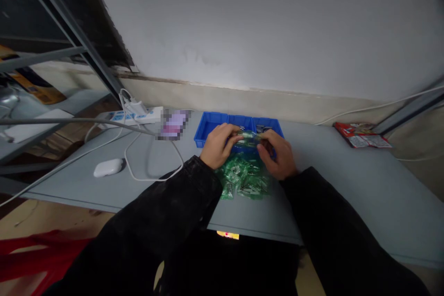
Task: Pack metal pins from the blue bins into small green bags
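Observation:
Between my two hands a small greenish clear plastic bag [250, 137] is stretched above the blue bins. My left hand [219, 144] pinches its left end, and my right hand [278, 153] grips the right end. Small pale pieces seem to be inside the bag, too blurred to name. Below my hands lies a pile of green clear plastic bags [239, 173] with small metal-looking parts in them. Behind the pile stand three joined blue bins [211, 122], partly hidden by my hands. Some small dark and shiny parts show in the middle and right bins.
On the left of the grey table [329, 171] are a white earbud case [108, 167], a looped white cable [152, 179], a power strip [152, 114] and a phone [175, 124]. A red snack packet [362, 135] lies at the right back, near the wall.

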`<action>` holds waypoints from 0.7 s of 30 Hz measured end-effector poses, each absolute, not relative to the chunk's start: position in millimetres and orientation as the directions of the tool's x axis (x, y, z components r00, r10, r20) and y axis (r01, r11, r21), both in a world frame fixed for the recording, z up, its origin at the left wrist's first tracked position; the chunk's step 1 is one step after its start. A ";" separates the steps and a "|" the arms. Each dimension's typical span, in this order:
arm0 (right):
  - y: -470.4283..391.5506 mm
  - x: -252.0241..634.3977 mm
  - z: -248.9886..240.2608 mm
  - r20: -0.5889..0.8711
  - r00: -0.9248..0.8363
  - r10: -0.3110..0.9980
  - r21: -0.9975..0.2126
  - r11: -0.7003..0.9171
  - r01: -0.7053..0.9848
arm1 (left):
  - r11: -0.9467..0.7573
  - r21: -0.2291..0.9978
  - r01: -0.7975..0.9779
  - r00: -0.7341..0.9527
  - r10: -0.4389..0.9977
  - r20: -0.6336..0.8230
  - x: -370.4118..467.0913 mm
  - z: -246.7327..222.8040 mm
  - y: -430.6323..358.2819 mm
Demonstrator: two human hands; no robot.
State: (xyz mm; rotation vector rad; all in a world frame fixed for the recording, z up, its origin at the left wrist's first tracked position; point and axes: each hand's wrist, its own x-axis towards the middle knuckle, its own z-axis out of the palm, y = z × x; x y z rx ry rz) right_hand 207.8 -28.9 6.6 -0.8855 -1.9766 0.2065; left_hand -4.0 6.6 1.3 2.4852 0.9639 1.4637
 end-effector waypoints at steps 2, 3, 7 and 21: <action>-28.2 206.7 5.7 0.683 -0.305 0.663 -0.460 0.716 0.525 | -0.787 0.389 0.478 0.320 0.569 0.757 -4.0 0.6 6.4; -27.6 206.1 5.1 0.683 -0.299 0.666 -0.453 0.708 0.542 | -0.786 0.390 0.479 0.317 0.570 0.758 -4.0 0.2 6.3; -25.8 204.2 3.4 0.691 -0.280 0.666 -0.421 0.686 0.593 | -0.789 0.389 0.475 0.331 0.570 0.752 -3.5 -0.8 5.8; -24.0 206.9 -1.4 0.746 -0.195 0.637 -0.394 0.657 0.643 | -0.810 0.401 0.427 0.280 0.541 0.793 -1.0 4.0 3.5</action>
